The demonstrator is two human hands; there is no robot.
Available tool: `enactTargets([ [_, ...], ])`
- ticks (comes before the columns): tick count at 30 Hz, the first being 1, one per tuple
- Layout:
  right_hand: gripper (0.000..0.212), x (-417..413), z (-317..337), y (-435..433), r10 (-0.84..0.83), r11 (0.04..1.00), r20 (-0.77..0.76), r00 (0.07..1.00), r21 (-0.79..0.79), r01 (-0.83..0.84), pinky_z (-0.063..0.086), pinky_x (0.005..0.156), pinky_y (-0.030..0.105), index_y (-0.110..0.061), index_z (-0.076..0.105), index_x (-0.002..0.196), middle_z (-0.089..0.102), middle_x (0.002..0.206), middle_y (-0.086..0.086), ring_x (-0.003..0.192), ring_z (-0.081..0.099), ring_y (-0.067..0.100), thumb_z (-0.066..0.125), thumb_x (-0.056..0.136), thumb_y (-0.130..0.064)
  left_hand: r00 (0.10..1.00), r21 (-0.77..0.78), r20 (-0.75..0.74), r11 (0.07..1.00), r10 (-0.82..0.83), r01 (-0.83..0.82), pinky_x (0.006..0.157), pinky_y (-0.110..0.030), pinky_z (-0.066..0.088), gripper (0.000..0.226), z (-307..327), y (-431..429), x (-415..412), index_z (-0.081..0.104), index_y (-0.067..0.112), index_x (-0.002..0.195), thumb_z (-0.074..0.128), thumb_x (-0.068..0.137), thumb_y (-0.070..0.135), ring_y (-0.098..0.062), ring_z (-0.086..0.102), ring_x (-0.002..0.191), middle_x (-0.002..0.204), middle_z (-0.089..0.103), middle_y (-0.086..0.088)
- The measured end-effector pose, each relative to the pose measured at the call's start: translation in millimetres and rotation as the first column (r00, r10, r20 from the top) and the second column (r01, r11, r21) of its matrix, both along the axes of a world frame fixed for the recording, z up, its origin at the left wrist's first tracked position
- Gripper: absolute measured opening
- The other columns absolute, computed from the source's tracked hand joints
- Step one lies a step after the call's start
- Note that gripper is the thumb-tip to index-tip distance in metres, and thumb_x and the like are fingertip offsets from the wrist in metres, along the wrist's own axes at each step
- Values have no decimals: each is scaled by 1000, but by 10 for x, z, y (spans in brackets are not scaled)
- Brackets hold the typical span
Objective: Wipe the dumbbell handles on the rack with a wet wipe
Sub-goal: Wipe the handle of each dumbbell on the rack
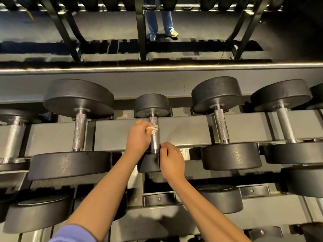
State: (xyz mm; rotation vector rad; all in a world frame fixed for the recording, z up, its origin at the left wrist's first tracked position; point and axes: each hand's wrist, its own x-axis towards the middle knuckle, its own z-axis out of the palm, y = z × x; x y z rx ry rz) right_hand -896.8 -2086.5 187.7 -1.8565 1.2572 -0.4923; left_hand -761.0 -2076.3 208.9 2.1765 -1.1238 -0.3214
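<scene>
On the rack [122, 133], at the left, a big dumbbell [79, 131] lies untouched; the left hand [138, 137], fingers curled, pinches the bunched wipe [153, 128] against the left side of the handle [155, 139] of the small dumbbell [152, 103], towards its far end; the right hand [171, 159], fingers curled, grips that handle's near end, likely steadying it. Best to wrap the wipe fully round and draw it along the whole knurled length, turning the bar; two more dumbbells [222, 126] wait at the right. Left fingertips, the handle's underside and the lower-tier handles are hidden; the leftmost dumbbell [12, 137] is cut off.
</scene>
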Motion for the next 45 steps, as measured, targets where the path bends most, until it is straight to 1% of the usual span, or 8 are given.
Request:
enactTargets([
  [10, 40, -12, 0, -12, 20, 1000, -23, 1000, 6, -20, 41, 73, 35, -17, 60, 85, 61, 83, -1, 80, 53, 18, 26, 87, -36, 935, 241, -345, 955, -81, 172, 74, -27, 49, 13, 69, 289, -99, 76, 8, 82, 65, 83, 0, -25, 65, 85, 87, 70, -10],
  [17, 32, -50, 87, -123, 127, 987, 88, 988, 87, -135, 46, 88, 30, -26, 63, 114, 66, 107, -7, 98, 59, 10, 38, 96, -36, 877, -36, -481, 999, -5, -14, 77, -23, 51, 17, 111, 318, -265, 73, 15, 98, 64, 88, 6, -15, 65, 80, 86, 71, -1],
  [22, 16, 14, 258, -332, 77, 953, 296, 952, 258, -158, 47, 69, 17, -20, 68, 92, 67, 82, -2, 75, 60, 10, 54, 94, -12, 808, -149, -581, 964, 97, -222, 79, -27, 54, 10, 65, 325, -338, 68, 14, 97, 67, 88, 13, -18, 67, 84, 87, 71, -5],
  [27, 18, 252, 275, -558, -15, 996, 210, 978, 89, -4, 47, 67, 30, -9, 68, 78, 66, 76, 8, 71, 60, 20, 58, 91, -16, 834, -121, -506, 940, 219, -320, 87, -31, 47, 16, -113, 260, -396, 61, 20, 104, 47, 98, 25, -13, 57, 96, 101, 61, 1],
  [36, 14, 333, 95, -668, 192, 979, 9, 981, -68, -191, 36, 61, 23, -10, 64, 77, 55, 67, -1, 63, 51, 13, 62, 89, -18, 697, -104, -665, 889, 271, -445, 85, -41, 45, 21, -139, 214, -396, 58, 25, 80, 42, 89, 36, -18, 51, 85, 87, 56, 0],
  [39, 17, 384, 112, -676, 188, 978, 10, 982, -96, -186, 33, 58, 23, -12, 60, 73, 52, 64, -3, 59, 48, 11, 60, 89, -16, 758, -62, -567, 900, 323, -430, 89, -37, 45, 28, -191, 220, -397, 60, 11, 99, 36, 96, 26, -22, 54, 95, 101, 60, -8],
  [43, 17, 668, 166, -760, 66, 982, 68, 995, -182, -53, 30, 58, 15, -9, 65, 80, 60, 78, 3, 70, 50, 11, 56, 91, -17, 713, -96, -628, 878, 312, -469, 82, -53, 43, 25, -134, 215, -392, 55, 36, 66, 39, 86, 35, -25, 46, 80, 79, 51, -1],
  [45, 17, 750, 179, -778, -10, 985, 106, 994, -172, 28, 32, 59, 12, -8, 68, 87, 63, 85, 5, 75, 52, 10, 56, 92, -19, 735, -84, -600, 889, 317, -451, 82, -44, 43, 22, -117, 215, -411, 54, 32, 78, 39, 94, 29, -18, 45, 84, 84, 51, 1],
])
